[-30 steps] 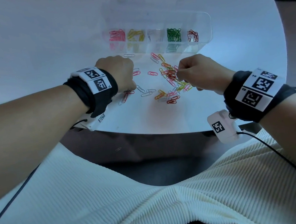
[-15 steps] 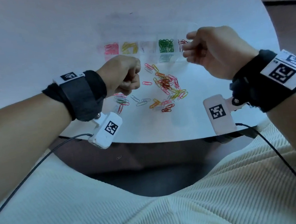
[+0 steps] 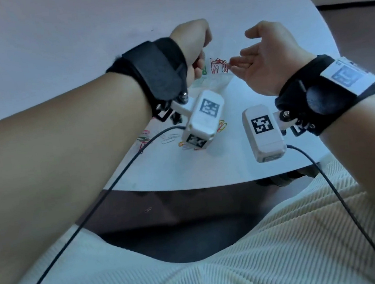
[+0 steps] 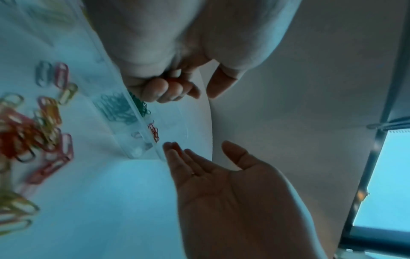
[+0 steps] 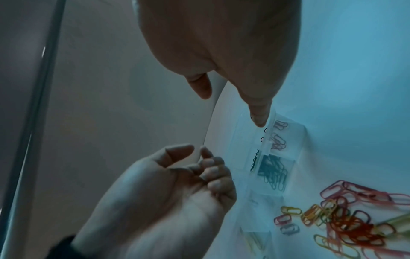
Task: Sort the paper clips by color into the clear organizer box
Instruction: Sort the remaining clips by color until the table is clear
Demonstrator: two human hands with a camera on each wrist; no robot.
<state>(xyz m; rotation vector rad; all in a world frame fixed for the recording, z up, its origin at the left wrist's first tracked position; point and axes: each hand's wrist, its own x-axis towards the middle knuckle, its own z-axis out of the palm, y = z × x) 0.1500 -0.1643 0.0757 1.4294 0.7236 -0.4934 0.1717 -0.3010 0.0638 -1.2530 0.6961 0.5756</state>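
Mid-sort, at the drop-off step, both hands up over the far end of the clear organizer box (image 3: pixel 215 78). Left hand (image 3: pixel 191 40) curled into a loose fist above the green/red compartments; something reddish tucked between the curled fingers (image 4: pixel 164 91) in the left wrist view, prob. a clip, too blurred to be sure. Right hand (image 3: pixel 266 64) spread wide, palm up, holding nothing, fingertips (image 5: pixel 258 119) just at the box's end by the red compartment.

Next move, as a judgement: left hand to release whatever it holds into the matching compartment (red, if that is what it is), then both hands back to the pile for another pick. Calls for aiming over the right divider, since neighbouring cells sit close.

Box contents visible: green clips (image 5: pixel 272 173) bunched in one compartment, red clips (image 3: pixel 219 65) in the end one beside it. Other compartments hidden behind the left arm or too faint to read.

Unsorted paper clips (image 5: pixel 346 226) on the surface (image 3: pixel 56 51) near the box, mixed red, orange, yellow, pink, plenty left.
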